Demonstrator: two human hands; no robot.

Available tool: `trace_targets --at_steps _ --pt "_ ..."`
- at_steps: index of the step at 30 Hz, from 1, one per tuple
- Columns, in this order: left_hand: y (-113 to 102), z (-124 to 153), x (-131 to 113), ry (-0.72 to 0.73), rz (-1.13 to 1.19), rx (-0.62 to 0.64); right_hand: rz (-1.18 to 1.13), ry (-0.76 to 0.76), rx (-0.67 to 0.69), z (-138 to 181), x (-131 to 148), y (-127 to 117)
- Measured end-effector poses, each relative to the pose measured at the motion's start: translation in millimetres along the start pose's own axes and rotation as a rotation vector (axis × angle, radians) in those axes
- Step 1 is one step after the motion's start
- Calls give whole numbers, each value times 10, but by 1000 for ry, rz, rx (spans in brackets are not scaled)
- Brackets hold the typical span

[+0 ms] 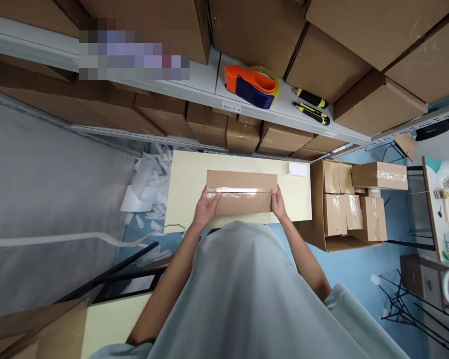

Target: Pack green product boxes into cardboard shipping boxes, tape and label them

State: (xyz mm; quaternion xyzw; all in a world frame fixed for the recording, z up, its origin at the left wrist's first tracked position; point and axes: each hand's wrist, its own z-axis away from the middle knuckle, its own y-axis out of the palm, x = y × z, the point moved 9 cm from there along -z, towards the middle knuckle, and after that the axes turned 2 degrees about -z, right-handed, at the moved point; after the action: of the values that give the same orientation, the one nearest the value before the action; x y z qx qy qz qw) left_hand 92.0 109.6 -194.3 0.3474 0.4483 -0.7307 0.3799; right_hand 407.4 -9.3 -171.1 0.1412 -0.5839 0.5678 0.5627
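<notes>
Holding a taped cardboard box [243,205] between the fingers [203,197] of left hand [204,211] and right hand [279,204], gripped at its short ends. Positioned over a pale yellow worktop [187,184], left of an open carton [317,199] of boxes [335,214], near a shelf [207,80] with tape dispenser [252,92].

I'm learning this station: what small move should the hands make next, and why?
Probably lift the box toward the open carton on the right: the left hand and right hand hold its ends, tape runs along its seam, and taped boxes sit in that carton.
</notes>
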Motion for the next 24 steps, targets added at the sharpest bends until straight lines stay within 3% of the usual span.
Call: trace_targets --at_steps 6,12,15,24 --pt "42 -104 27 72 76 23 11 -46 -13 -14 89 5" --pt "-75 -37 193 -37 -30 -47 17 75 -72 59 -14 -73" --pt "-141 74 147 5 -62 -86 35 90 -121 192 -19 -86" --pt "-14 175 82 112 -72 -74 157 48 -220 368 -3 49"
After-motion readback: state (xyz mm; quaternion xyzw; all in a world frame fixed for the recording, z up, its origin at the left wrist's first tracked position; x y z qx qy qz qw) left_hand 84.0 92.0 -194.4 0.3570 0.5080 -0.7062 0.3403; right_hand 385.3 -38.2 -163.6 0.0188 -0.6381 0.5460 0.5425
